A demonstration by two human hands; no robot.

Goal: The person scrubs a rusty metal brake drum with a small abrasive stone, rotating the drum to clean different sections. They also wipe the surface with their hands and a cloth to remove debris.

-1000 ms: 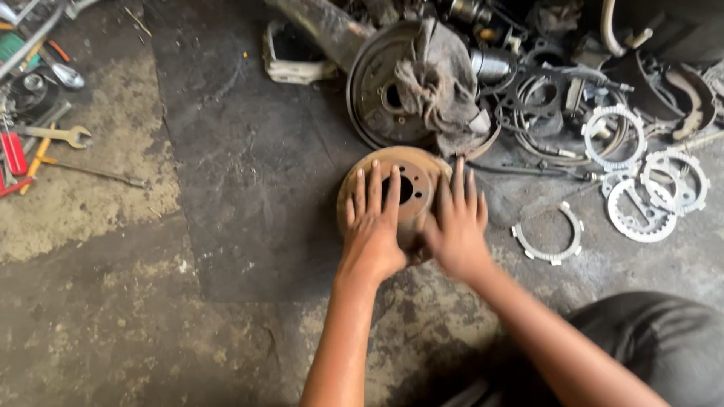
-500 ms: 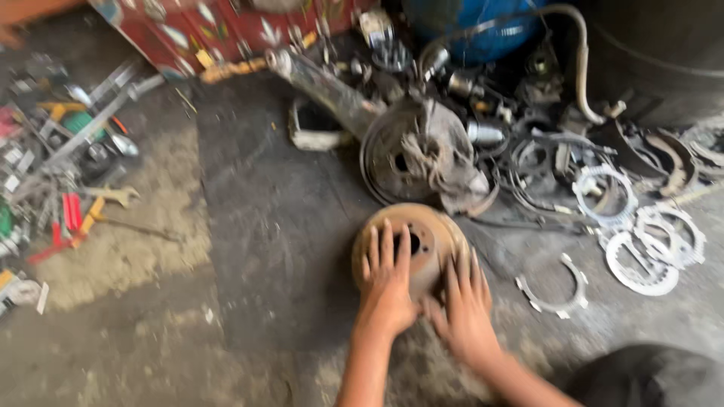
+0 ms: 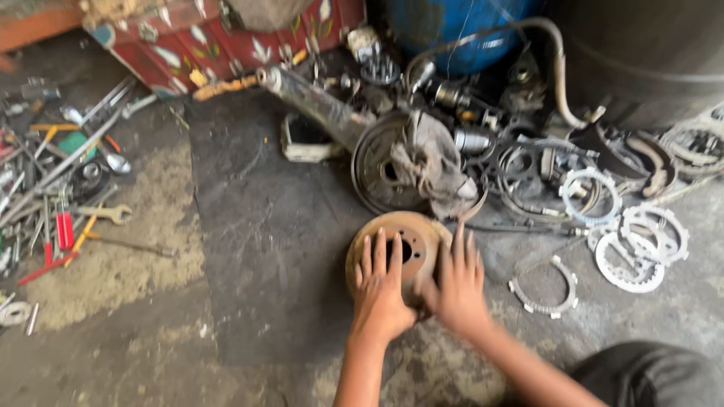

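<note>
A red panel [image 3: 226, 38] with pale leaf-shaped marks runs along the top edge, beside a blue drum [image 3: 452, 26]. On the dark, oil-stained concrete floor [image 3: 256, 249] lies a rusty round brake drum [image 3: 403, 249] — flat, dull orange-brown, with a dark centre hole. The left hand [image 3: 381, 290] lies flat on it, fingers spread; the right hand [image 3: 456, 290], blurred, also rests open on its near edge, pinching nothing. Just behind stands a grey wheel hub [image 3: 381, 169] draped with a dirty rag [image 3: 434, 162]. To the right lie pale toothed metal rings [image 3: 637, 252]; far left — scattered wrenches [image 3: 102, 215].
</note>
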